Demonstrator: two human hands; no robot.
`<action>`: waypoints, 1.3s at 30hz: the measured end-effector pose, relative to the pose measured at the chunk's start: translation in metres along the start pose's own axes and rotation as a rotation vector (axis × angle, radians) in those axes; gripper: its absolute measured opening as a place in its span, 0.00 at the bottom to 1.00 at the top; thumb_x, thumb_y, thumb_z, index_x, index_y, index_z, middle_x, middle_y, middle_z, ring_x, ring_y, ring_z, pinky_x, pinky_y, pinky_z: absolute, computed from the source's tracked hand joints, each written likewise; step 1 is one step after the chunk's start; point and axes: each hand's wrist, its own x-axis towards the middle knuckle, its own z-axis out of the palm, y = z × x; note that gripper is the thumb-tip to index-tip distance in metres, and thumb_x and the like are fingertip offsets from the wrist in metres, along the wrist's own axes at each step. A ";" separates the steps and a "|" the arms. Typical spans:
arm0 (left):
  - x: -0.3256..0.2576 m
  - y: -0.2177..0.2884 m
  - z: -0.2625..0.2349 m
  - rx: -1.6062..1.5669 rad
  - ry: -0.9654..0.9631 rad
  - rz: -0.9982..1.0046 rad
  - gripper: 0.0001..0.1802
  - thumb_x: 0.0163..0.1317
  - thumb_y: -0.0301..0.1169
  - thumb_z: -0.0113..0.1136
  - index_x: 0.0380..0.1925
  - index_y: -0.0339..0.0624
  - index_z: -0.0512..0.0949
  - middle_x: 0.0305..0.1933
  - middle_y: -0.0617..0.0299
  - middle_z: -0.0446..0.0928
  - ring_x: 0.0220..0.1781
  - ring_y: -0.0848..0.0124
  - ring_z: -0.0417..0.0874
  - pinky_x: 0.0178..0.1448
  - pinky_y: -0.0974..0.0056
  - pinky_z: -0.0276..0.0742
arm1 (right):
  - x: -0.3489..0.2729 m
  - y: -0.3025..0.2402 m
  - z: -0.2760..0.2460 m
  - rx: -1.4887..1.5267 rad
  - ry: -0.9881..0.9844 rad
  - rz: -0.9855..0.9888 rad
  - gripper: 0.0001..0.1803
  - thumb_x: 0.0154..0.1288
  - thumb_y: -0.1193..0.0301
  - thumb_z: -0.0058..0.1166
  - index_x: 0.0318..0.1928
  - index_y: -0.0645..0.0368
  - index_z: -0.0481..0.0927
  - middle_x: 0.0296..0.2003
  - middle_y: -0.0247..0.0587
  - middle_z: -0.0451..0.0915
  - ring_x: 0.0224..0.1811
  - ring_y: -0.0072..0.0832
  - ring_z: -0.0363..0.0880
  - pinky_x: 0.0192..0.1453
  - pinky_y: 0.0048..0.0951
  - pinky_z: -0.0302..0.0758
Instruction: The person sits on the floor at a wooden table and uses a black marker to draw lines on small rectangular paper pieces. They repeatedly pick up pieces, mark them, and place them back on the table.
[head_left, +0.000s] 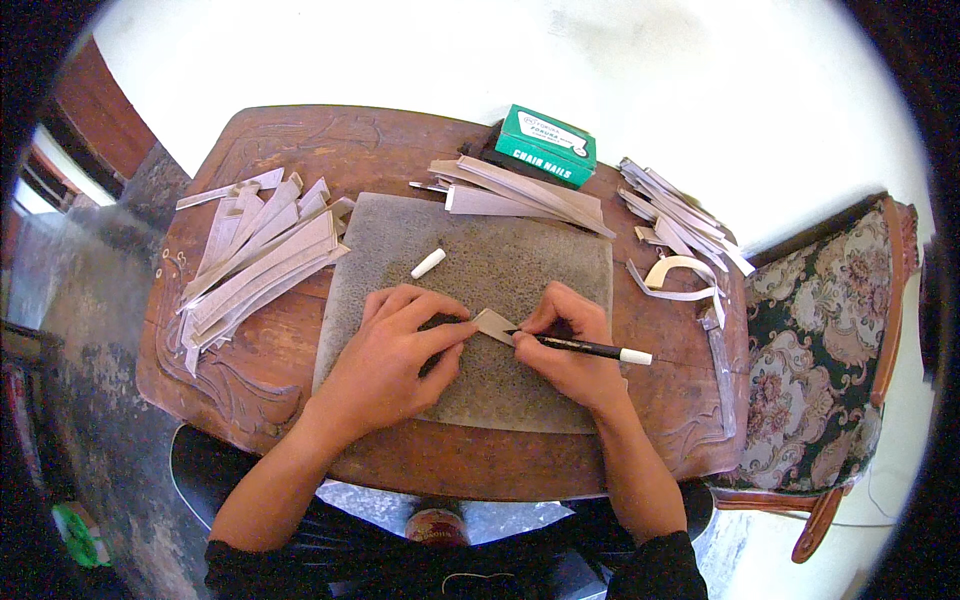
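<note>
My right hand (575,345) grips a black marker (585,346) with a white end. Its tip meets a small grey-brown strip piece (494,325), cardboard-like, lying on the grey textured mat (470,395). My left hand (400,350) rests on the mat to the left, fingers apart and bent. One of its fingertips touches the strip's left end, and I see nothing enclosed in the hand. The marker's white cap (428,263) lies loose on the mat, beyond my left hand. The strip's right end is partly hidden by my right fingers.
Piles of flat strips lie at the left (265,265), far middle (520,190) and far right (675,210) of the carved wooden table (450,465). A green and white box (545,145) stands at the back. A curled pale strip (680,275) and a patterned chair (820,360) are right.
</note>
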 end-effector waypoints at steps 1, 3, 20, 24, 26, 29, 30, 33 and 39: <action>0.000 0.000 0.000 0.000 0.001 0.000 0.15 0.58 0.26 0.68 0.47 0.45 0.87 0.53 0.61 0.82 0.59 0.57 0.78 0.69 0.51 0.67 | 0.000 0.001 0.000 -0.001 -0.016 0.006 0.12 0.50 0.77 0.69 0.26 0.60 0.75 0.28 0.35 0.78 0.30 0.20 0.75 0.33 0.24 0.69; 0.000 -0.001 0.000 -0.001 0.004 0.000 0.15 0.58 0.26 0.68 0.47 0.45 0.88 0.53 0.61 0.82 0.59 0.57 0.78 0.69 0.51 0.67 | 0.001 0.000 -0.001 -0.023 -0.021 -0.026 0.12 0.50 0.77 0.69 0.26 0.60 0.75 0.27 0.35 0.78 0.30 0.20 0.75 0.33 0.24 0.69; 0.000 0.000 -0.001 -0.002 -0.005 -0.002 0.15 0.58 0.26 0.68 0.46 0.45 0.88 0.53 0.61 0.83 0.59 0.57 0.78 0.68 0.51 0.67 | 0.002 -0.003 0.000 -0.041 -0.021 -0.045 0.11 0.51 0.77 0.69 0.26 0.60 0.75 0.27 0.36 0.78 0.29 0.21 0.76 0.33 0.25 0.70; 0.000 0.000 -0.001 -0.004 -0.001 0.001 0.14 0.58 0.27 0.69 0.46 0.45 0.88 0.53 0.61 0.82 0.59 0.57 0.78 0.68 0.51 0.67 | 0.002 -0.004 0.001 -0.017 -0.006 -0.026 0.12 0.49 0.75 0.68 0.26 0.61 0.73 0.25 0.39 0.75 0.27 0.29 0.75 0.33 0.30 0.70; 0.001 0.000 -0.001 -0.007 0.002 0.002 0.14 0.58 0.27 0.68 0.46 0.45 0.88 0.53 0.61 0.82 0.59 0.57 0.78 0.68 0.51 0.67 | 0.002 -0.005 0.002 -0.008 -0.002 -0.016 0.13 0.48 0.74 0.67 0.26 0.62 0.72 0.25 0.40 0.73 0.27 0.33 0.75 0.32 0.33 0.71; 0.001 0.000 0.000 -0.004 0.004 0.005 0.14 0.58 0.27 0.69 0.46 0.45 0.88 0.53 0.60 0.82 0.59 0.57 0.78 0.68 0.51 0.68 | 0.002 -0.006 0.001 -0.012 -0.003 -0.019 0.13 0.48 0.74 0.67 0.26 0.62 0.72 0.25 0.40 0.73 0.27 0.33 0.75 0.33 0.33 0.71; 0.001 0.000 0.000 -0.001 0.005 0.009 0.14 0.58 0.27 0.69 0.46 0.45 0.88 0.53 0.60 0.82 0.59 0.57 0.78 0.68 0.51 0.68 | 0.002 -0.007 0.001 -0.012 -0.003 -0.019 0.13 0.48 0.74 0.67 0.26 0.62 0.72 0.25 0.40 0.73 0.27 0.33 0.75 0.33 0.33 0.71; 0.001 0.000 0.000 0.004 0.004 0.013 0.14 0.58 0.27 0.69 0.45 0.45 0.88 0.53 0.60 0.82 0.59 0.56 0.78 0.67 0.51 0.68 | 0.003 -0.006 0.002 -0.004 -0.001 -0.022 0.13 0.48 0.74 0.67 0.26 0.62 0.72 0.25 0.40 0.73 0.27 0.33 0.75 0.33 0.33 0.71; 0.000 -0.001 0.000 -0.005 0.001 0.006 0.14 0.58 0.26 0.69 0.46 0.44 0.87 0.53 0.60 0.82 0.59 0.56 0.78 0.68 0.50 0.68 | 0.002 -0.005 0.002 -0.027 -0.004 -0.040 0.13 0.48 0.74 0.67 0.25 0.62 0.72 0.24 0.41 0.73 0.26 0.33 0.74 0.32 0.33 0.70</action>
